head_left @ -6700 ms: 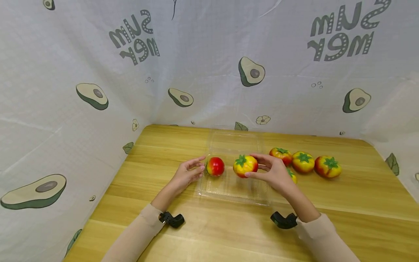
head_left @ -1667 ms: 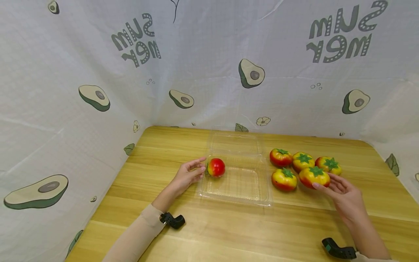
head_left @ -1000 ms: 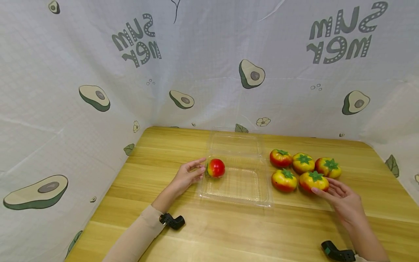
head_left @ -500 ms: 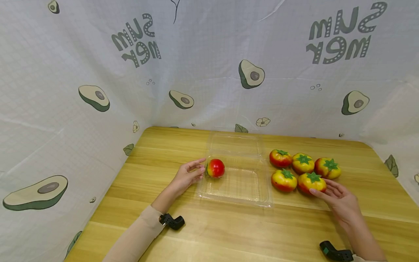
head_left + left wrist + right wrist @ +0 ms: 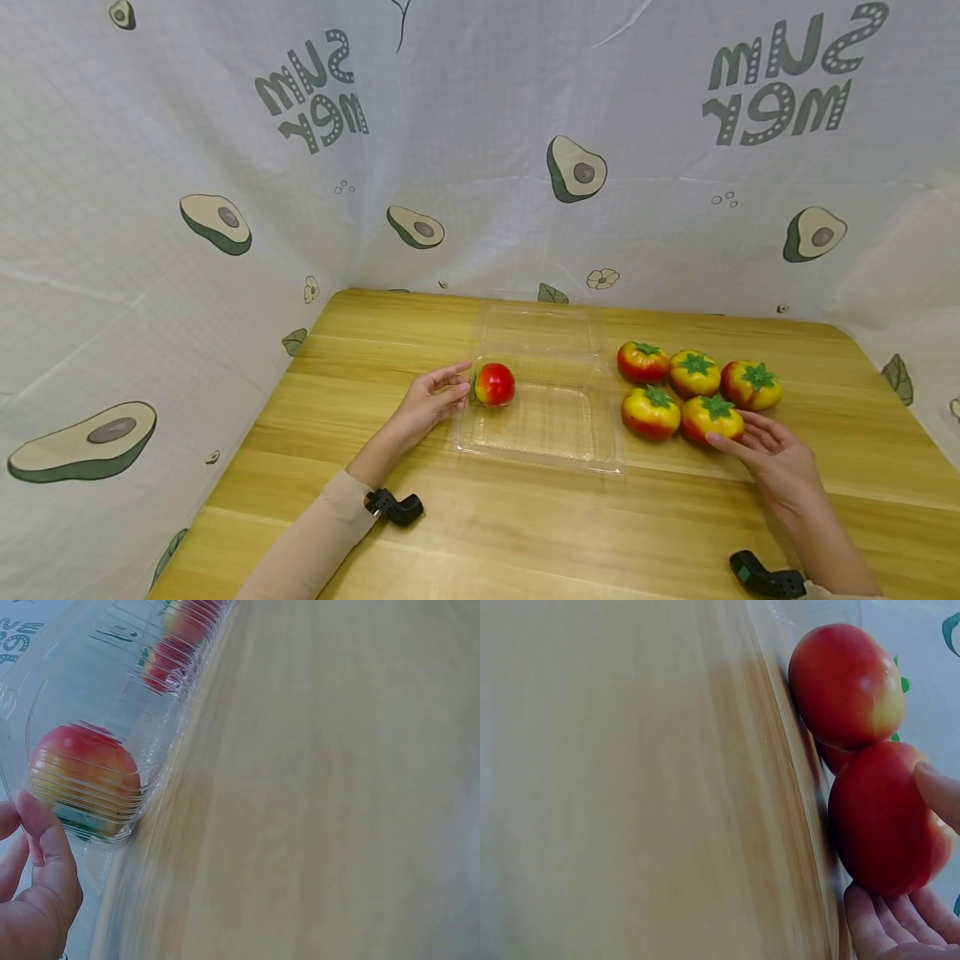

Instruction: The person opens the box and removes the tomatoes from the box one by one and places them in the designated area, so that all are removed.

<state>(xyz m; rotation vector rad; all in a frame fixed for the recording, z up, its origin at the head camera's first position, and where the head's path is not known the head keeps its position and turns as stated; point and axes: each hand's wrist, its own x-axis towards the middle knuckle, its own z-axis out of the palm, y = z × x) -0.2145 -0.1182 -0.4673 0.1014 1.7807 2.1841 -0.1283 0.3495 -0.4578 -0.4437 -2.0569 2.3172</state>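
Note:
My left hand [image 5: 429, 403] pinches the left rim of a clear plastic clamshell box [image 5: 536, 454], which lies with its lid folded back. One red and yellow toy-like tomato [image 5: 496, 385] lies on its side inside, close by those fingers. Through the ribbed wall it shows in the left wrist view, its green leaf turned toward the hand. To the right of the box, my right hand [image 5: 776, 462] grips another tomato [image 5: 711, 421] between thumb and fingers, low over the table and beside a front tomato [image 5: 651, 414]. The right wrist view shows the thumb over it and fingers beneath.
Behind the gripped tomato stands a back row: a left tomato [image 5: 642, 362], a middle one [image 5: 694, 373] and a right one [image 5: 752, 385]. The wooden table [image 5: 525, 542] ends at a white cloth [image 5: 480, 125] printed with avocados.
Earlier the right hand held a tomato over the box; since then it has carried a tomato right to the group. Over the last second that tomato sank and slid slightly left. The left hand stayed put.

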